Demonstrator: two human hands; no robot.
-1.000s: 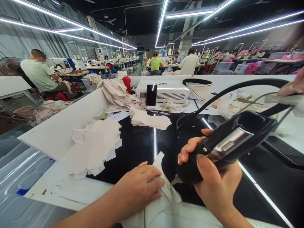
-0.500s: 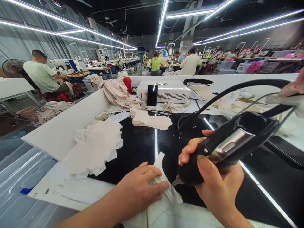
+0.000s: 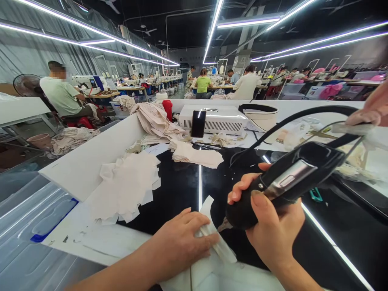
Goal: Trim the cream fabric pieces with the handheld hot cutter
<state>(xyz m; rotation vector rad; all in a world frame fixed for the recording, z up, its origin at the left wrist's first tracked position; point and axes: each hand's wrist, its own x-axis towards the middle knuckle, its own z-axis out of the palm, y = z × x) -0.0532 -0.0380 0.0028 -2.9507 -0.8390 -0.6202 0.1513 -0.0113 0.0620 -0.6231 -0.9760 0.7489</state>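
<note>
My right hand [image 3: 274, 226] is wrapped round a black corded hand-held tool [image 3: 291, 178] with a silver panel and a button, its thumb lying along the side. The tool's narrow tip points down and left, close to the cream fabric piece [image 3: 222, 246]. My left hand [image 3: 184, 242] holds that fabric at the table's near edge, with its fingers over a folded strip. The fabric's narrow end reaches past the fingertips onto the black tabletop [image 3: 178, 190]. My right hand hides part of the tool's lower body.
Stacked cream fabric pieces [image 3: 127, 186] lie at left, and a smaller stack [image 3: 197, 155] lies farther back. A phone [image 3: 198, 124] leans against a white vented box [image 3: 222, 121]. The tool's black cord [image 3: 306, 111] arches to a blurred pinkish shape at right. A small teal object [image 3: 315, 195] lies beyond the tool.
The view has shifted slightly. The tool has moved a little left, uncovering the teal object. The fabric's fold beside my left fingers now lies straighter and flatter; both hands keep their holds.
</note>
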